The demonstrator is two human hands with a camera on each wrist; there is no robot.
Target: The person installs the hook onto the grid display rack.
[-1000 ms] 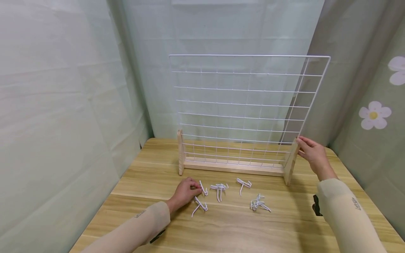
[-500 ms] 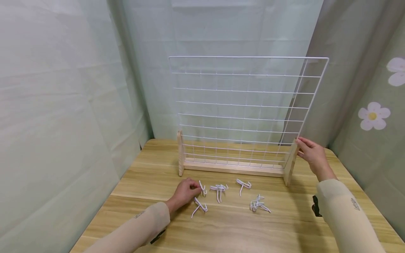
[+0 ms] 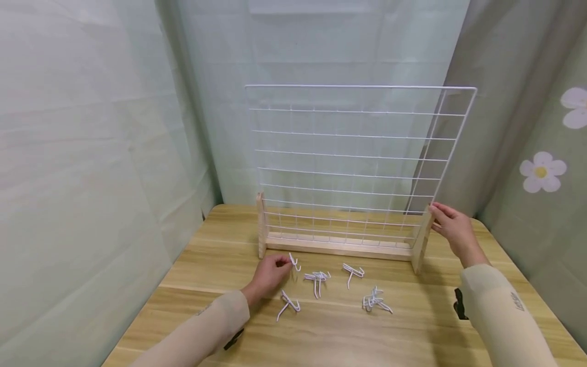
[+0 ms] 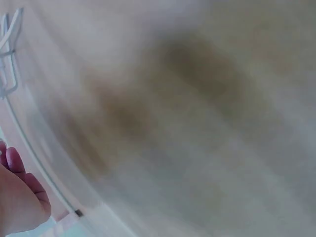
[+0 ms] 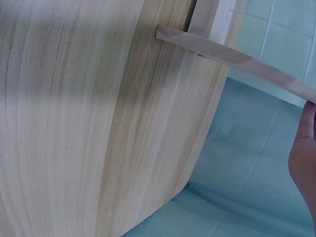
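Table (image 3: 206,255) bears everything. Grid (image 3: 362,86) upright in wooden base (image 3: 339,246); I judge it could shift or tip if braced side gets shoved. Post (image 3: 422,242) on right: right hand (image 3: 454,227) clamps thumb and fingers round its top. Left hand (image 3: 270,273) has fingertips pinched on hook (image 3: 294,262). Loose hooks (image 3: 317,277) near it could snag; grip on one end only might let hook twist. Hook juts right from fingertips, just before base.
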